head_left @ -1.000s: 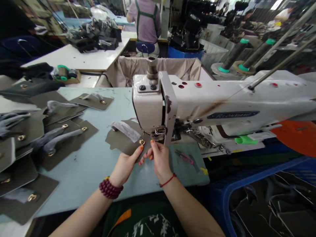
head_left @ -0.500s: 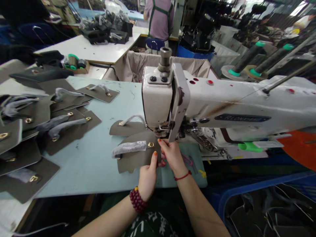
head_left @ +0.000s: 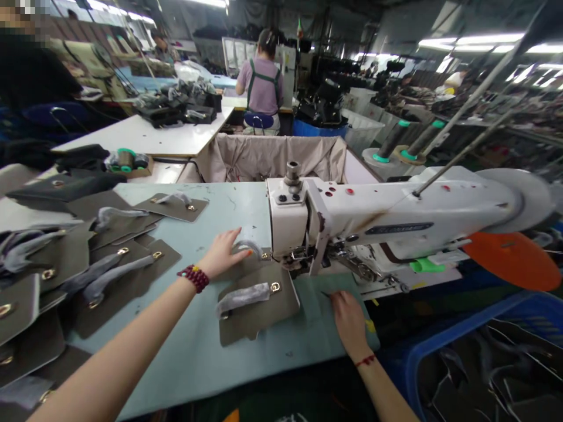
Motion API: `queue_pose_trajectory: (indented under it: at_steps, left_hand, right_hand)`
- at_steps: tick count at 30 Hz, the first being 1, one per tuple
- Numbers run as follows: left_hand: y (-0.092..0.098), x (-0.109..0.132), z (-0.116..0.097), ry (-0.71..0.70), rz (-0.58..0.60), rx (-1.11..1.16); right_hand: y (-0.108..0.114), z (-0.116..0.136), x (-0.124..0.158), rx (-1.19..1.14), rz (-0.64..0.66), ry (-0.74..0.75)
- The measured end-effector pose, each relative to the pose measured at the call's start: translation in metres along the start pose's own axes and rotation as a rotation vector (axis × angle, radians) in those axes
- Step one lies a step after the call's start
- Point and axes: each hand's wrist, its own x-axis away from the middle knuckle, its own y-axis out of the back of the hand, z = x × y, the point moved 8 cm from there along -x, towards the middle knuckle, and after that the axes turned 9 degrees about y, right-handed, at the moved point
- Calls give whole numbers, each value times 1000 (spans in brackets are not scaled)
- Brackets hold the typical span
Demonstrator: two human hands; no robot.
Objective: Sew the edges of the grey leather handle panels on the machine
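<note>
Left hand [head_left: 222,255] open, fingers spread over a second grey-brown panel [head_left: 246,267], contact not clear; just to its right and nearer the body, the front grey-brown panel [head_left: 259,319] lies flat on the desk [head_left: 193,346], film-wrapped handle [head_left: 244,297] and gold buckle [head_left: 275,286] uppermost. Right hand [head_left: 349,316], to the right of that panel and apart from it, has fingers closed on thread snips [head_left: 325,294], only the dark tip showing. Sewing machine [head_left: 290,223] stands beyond the right hand, blue crate [head_left: 411,369] to its right, more panels [head_left: 116,302] left of the left hand.
</note>
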Motion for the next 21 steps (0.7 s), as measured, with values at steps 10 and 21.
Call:
queue_pose_trajectory:
  at_steps: [10,21]
  left_hand:
    - [94,34,52,218,-83,20]
    - [131,75,11,9,-273,-359]
  right_hand:
    - [60,149,-37,-180,121,63]
    - [30,192,-90,35,200,85]
